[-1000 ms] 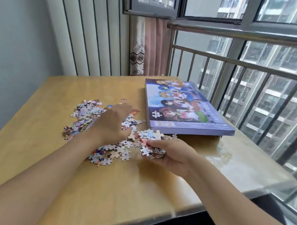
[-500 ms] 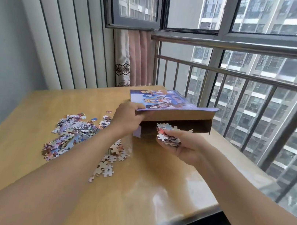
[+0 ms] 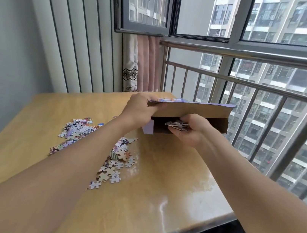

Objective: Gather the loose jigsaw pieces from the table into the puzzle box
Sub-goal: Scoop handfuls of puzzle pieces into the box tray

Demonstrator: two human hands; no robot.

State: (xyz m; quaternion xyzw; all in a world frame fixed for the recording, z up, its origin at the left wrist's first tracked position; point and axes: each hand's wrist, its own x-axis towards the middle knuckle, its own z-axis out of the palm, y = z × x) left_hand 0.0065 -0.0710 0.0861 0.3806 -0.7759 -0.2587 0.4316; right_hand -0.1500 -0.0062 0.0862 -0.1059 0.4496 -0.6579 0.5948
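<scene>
The puzzle box (image 3: 195,110) sits at the table's far side, its purple lid raised so the brown underside and dark inside show. My left hand (image 3: 140,108) grips the lid's near-left corner and holds it up. My right hand (image 3: 188,129) is cupped, palm up, at the box's opening and holds a handful of jigsaw pieces (image 3: 178,125) just inside the gap. Loose jigsaw pieces (image 3: 79,129) lie in a heap on the wooden table (image 3: 159,177) left of my left forearm, and more loose pieces (image 3: 116,160) trail beside it.
A metal railing (image 3: 253,85) and windows stand right behind the box. A pink curtain (image 3: 146,65) hangs at the far corner. The table's glossy near edge (image 3: 181,232) runs across the lower right, with a dark drop below it.
My left hand lifted the lid higher. My right hand carried its handful of pieces forward from in front of the box into the opening. The view tilted upward.
</scene>
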